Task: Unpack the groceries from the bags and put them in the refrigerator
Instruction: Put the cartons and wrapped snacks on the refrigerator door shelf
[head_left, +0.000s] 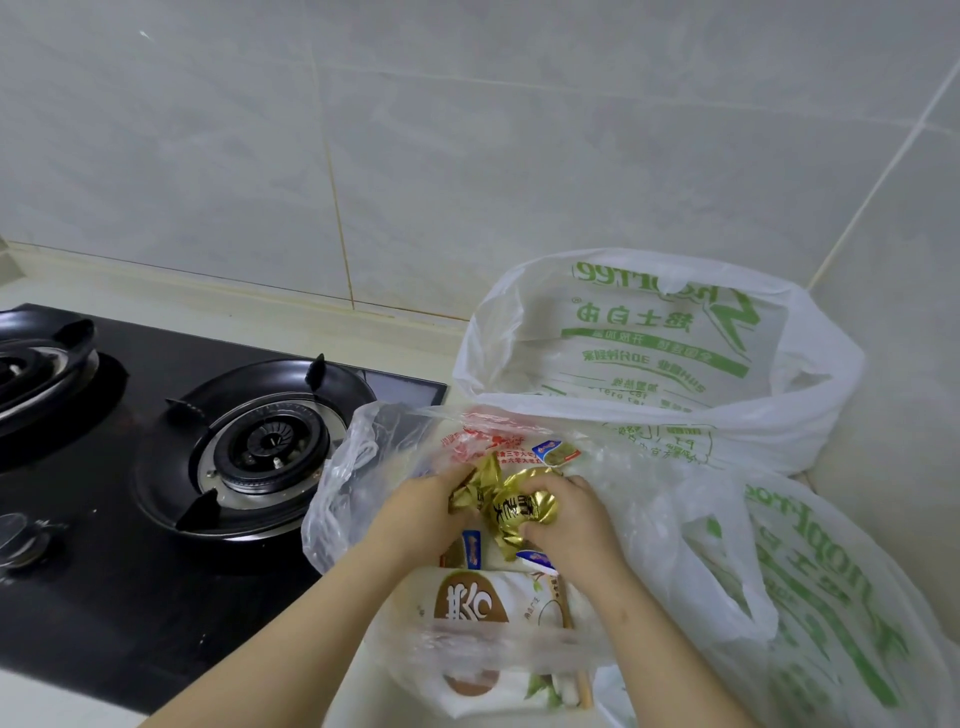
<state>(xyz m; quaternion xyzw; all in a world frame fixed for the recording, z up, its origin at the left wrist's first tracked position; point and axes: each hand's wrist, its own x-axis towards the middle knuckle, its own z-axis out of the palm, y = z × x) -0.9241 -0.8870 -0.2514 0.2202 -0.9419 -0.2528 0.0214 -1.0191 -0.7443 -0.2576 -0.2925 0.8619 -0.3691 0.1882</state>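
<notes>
We're both hands deep in the clear bag (348, 467) on the counter (270, 317): left hand (421, 514) and right hand (574, 525), fingers (563, 486) curled, pinching the gold foil packets (522, 509) above a white pouch (483, 608). The bag's left edge laps onto the black stove (104, 467). Two green-printed white bags (649, 353) crowd the right, hard against the tiled corner.
</notes>
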